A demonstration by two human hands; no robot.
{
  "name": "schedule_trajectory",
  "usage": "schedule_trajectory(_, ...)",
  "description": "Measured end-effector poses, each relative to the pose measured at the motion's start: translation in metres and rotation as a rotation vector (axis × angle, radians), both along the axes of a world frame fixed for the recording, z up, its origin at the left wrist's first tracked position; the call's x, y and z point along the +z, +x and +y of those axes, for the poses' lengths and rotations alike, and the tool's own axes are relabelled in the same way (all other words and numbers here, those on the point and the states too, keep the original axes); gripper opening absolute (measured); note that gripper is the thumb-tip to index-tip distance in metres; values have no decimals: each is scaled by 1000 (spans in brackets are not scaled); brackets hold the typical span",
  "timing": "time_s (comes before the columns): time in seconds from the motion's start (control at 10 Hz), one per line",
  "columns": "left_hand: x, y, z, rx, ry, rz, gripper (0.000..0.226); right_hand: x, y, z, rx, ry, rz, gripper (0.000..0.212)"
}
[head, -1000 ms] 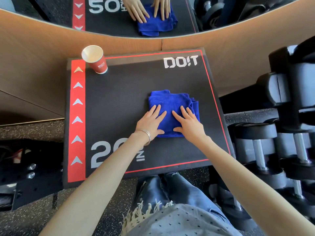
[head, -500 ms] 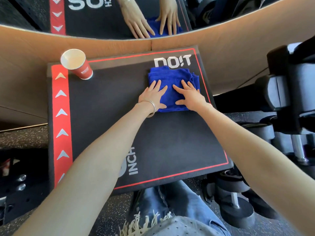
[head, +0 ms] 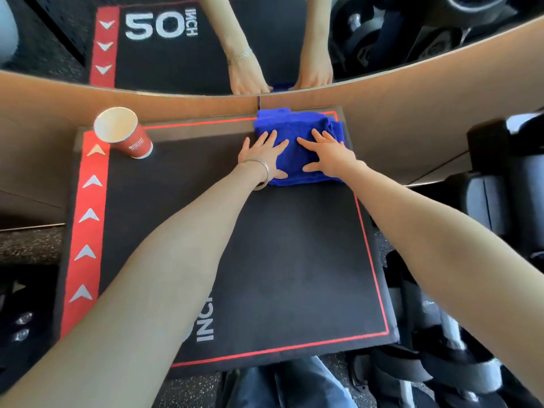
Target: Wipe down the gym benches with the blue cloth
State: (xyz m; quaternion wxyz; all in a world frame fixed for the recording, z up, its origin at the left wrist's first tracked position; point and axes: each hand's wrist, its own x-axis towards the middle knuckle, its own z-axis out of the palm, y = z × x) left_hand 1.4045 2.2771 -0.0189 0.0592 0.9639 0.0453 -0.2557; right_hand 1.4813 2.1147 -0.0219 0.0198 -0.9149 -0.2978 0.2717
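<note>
At the far right corner of the bench [head: 279,260], the folded blue cloth [head: 297,125] lies under the left hand [head: 262,156] and right hand [head: 332,159], whose straight, spread fingers [head: 270,136] press it flat, likely so its whole face rubs the bench.

- cloth [head: 294,125]: solid deep blue
- bench top [head: 288,245]: black, thin red border line, white lettering
- stripe [head: 88,234] along its left edge: red, row of white arrowheads
- cup [head: 134,142]: red, white print, white inside
- wall panel [head: 412,113]: tan wood
- floor [head: 29,245]: dark, light speckles
</note>
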Motion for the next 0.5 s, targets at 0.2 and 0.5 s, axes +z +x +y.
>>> schedule_trajectory(0.2,6,-17,-15,47,101,-33,75,3,-26,-1,107,-104,-265,65)
schedule_trajectory(0.5,33,-95,-45,64,12,-395,57,22,-88,-50,199,128,-446,55)
